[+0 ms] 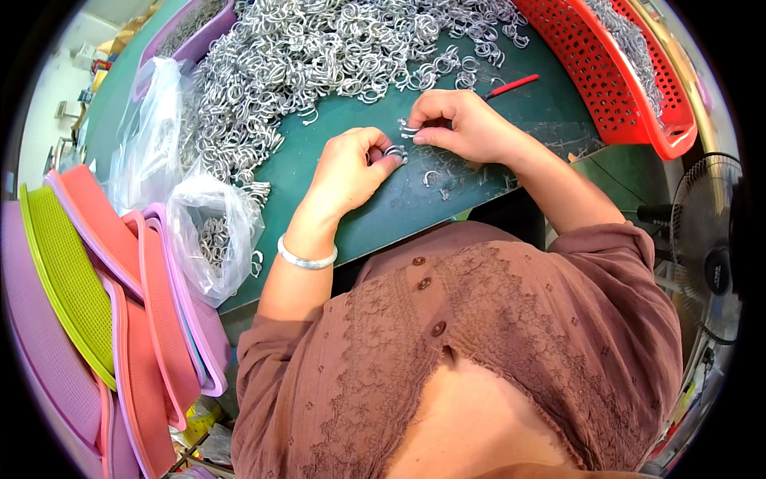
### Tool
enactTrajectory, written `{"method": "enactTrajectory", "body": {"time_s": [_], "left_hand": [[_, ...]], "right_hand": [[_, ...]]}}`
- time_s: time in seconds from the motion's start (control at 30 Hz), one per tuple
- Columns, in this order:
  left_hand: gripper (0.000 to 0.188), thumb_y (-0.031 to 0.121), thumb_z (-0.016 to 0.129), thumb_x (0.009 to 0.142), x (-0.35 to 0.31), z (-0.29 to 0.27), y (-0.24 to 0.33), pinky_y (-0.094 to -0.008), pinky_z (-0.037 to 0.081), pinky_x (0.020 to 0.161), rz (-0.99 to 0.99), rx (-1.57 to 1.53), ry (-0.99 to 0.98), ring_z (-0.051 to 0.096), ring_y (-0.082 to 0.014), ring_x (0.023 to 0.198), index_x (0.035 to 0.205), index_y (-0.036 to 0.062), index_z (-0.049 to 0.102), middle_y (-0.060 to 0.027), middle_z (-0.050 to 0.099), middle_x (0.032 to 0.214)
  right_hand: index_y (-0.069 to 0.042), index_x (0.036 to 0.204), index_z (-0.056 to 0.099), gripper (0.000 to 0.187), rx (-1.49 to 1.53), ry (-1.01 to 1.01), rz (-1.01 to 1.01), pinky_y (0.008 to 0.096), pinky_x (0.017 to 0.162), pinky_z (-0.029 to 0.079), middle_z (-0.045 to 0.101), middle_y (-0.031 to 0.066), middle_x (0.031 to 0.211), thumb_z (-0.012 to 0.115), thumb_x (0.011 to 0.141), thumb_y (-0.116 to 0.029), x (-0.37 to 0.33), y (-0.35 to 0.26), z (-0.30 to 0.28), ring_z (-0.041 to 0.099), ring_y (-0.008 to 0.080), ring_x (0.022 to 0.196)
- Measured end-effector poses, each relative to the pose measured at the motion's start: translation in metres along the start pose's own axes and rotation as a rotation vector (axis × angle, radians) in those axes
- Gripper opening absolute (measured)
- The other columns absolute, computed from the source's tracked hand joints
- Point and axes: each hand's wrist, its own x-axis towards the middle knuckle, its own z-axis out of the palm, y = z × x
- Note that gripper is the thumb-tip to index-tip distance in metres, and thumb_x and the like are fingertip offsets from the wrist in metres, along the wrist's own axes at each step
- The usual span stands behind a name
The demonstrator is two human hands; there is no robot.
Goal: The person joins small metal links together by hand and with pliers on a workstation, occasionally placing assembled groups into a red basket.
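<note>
Close together over the green table (355, 217), both my hands pinch small silver-grey metal rings. My left hand (345, 169) has a ring (396, 150) between thumb and fingertips. Just beyond it, my right hand (463, 124) grips another ring piece (408, 130) by its edge. The two pieces are apart. A few loose bits of metal (431, 177) lie on the tabletop below my right hand. Past my hands spreads a big heap of the same open metal rings (319, 56). A tool with a red handle (512, 86) lies beyond my right wrist, its tip partly hidden.
A red perforated basket (590, 76) holding metal pieces stands at the right. On the left are a clear plastic bag (239, 255) of rings, a purple basket (195, 40) and stacked coloured baskets (76, 279). A fan (710, 247) stands at far right.
</note>
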Motion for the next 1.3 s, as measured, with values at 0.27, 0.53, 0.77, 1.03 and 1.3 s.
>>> {"method": "enactTrajectory", "body": {"time_s": [0.27, 0.53, 0.77, 1.03, 1.3], "left_hand": [[0.01, 0.002, 0.057, 0.074, 0.003, 0.002, -0.006, -0.0198, 0.038, 0.051, -0.069, -0.376, 0.082, 0.045, -0.0057, 0.054, 0.084, 0.0006, 0.06, 0.0003, 0.055, 0.066], [0.012, 0.006, 0.055, 0.08, 0.001, -0.005, 0.002, -0.013, 0.031, 0.044, -0.194, -0.833, 0.081, 0.043, -0.0015, 0.052, 0.092, 0.0039, 0.059, 0.0023, 0.054, 0.069], [0.014, 0.008, 0.056, 0.08, 0.001, -0.007, 0.003, -0.0136, 0.032, 0.042, -0.226, -0.945, 0.088, 0.044, -0.0031, 0.051, 0.093, 0.0026, 0.054, -0.0012, 0.055, 0.07], [0.011, 0.008, 0.057, 0.08, 0.002, -0.005, 0.0, -0.0142, 0.033, 0.043, -0.205, -0.992, 0.09, 0.044, -0.0036, 0.052, 0.09, 0.0028, 0.054, -0.0015, 0.055, 0.07], [0.007, 0.003, 0.058, 0.077, 0.001, 0.006, -0.003, -0.0159, 0.037, 0.049, -0.001, -0.637, 0.303, 0.044, -0.0022, 0.056, 0.084, 0.0018, 0.057, 0.0025, 0.055, 0.07]], "right_hand": [[0.002, 0.083, 0.056, 0.012, 0.35, 0.094, 0.042, 0.0226, 0.069, 0.043, 0.056, 0.0048, 0.089, 0.06, 0.072, 0.002, -0.004, 0.007, 0.008, 0.052, 0.0101, 0.079], [0.001, 0.085, 0.058, 0.014, 0.742, 0.097, 0.075, 0.0233, 0.074, 0.046, 0.057, 0.0082, 0.095, 0.059, 0.072, 0.006, -0.001, 0.005, 0.013, 0.056, 0.0119, 0.082], [0.002, 0.086, 0.058, 0.013, 0.795, 0.094, 0.092, 0.0238, 0.075, 0.046, 0.058, 0.0082, 0.094, 0.058, 0.073, 0.005, 0.001, 0.006, 0.016, 0.057, 0.0122, 0.082], [0.002, 0.085, 0.057, 0.011, 0.792, 0.106, 0.106, 0.0241, 0.074, 0.046, 0.058, 0.0081, 0.093, 0.058, 0.074, 0.004, 0.003, 0.005, 0.018, 0.057, 0.0125, 0.082], [0.002, 0.089, 0.055, 0.013, 0.793, 0.075, 0.112, 0.0233, 0.07, 0.047, 0.059, 0.0074, 0.086, 0.058, 0.076, 0.0, 0.005, -0.003, 0.018, 0.058, 0.0117, 0.077]]}}
